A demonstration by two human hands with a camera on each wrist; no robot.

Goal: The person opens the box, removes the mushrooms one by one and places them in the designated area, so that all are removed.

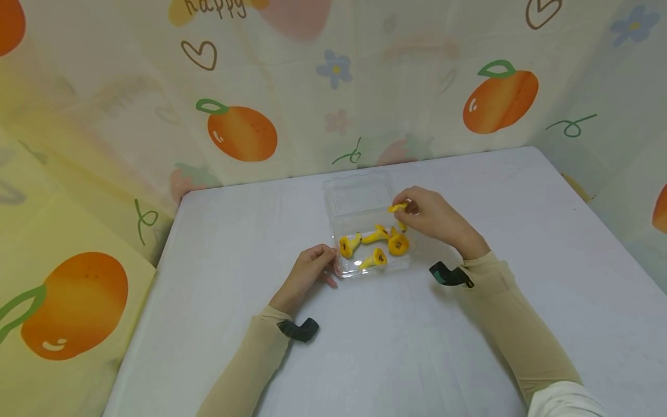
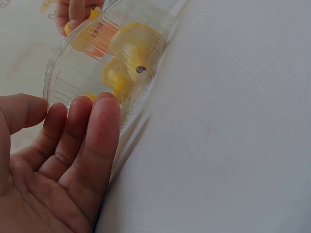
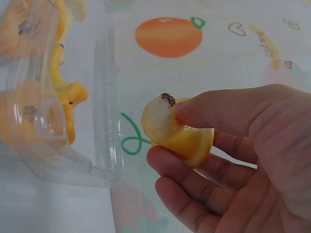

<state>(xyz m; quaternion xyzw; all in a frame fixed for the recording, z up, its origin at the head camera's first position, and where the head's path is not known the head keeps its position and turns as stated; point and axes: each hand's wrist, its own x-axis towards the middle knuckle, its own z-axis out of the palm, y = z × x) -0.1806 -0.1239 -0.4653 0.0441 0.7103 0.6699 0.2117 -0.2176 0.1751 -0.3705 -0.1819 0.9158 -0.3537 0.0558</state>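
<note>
A clear plastic box (image 1: 359, 269) stands on the table with its hinged lid (image 1: 359, 194) laid back. Several yellow trumpet-shaped mushrooms (image 1: 373, 259), apparently chanterelles, lie in the box. At its left side, my left hand (image 1: 307, 269) pinches the rim (image 2: 57, 53) between thumb and fingers. My right hand (image 1: 432, 215) holds another yellow mushroom (image 3: 167, 131) above the right side of the box, near the hinge. Thumb and fingers grip its body, and its dark, dirt-specked stem end shows in the right wrist view. Part of its cap is hidden behind the thumb.
A white-covered table (image 1: 229, 231) spreads around the box. Behind it hangs a cloth (image 1: 292, 75) printed with oranges, hearts and flowers. Dark camera mounts (image 1: 298, 330) are strapped to both wrists over beige sleeves.
</note>
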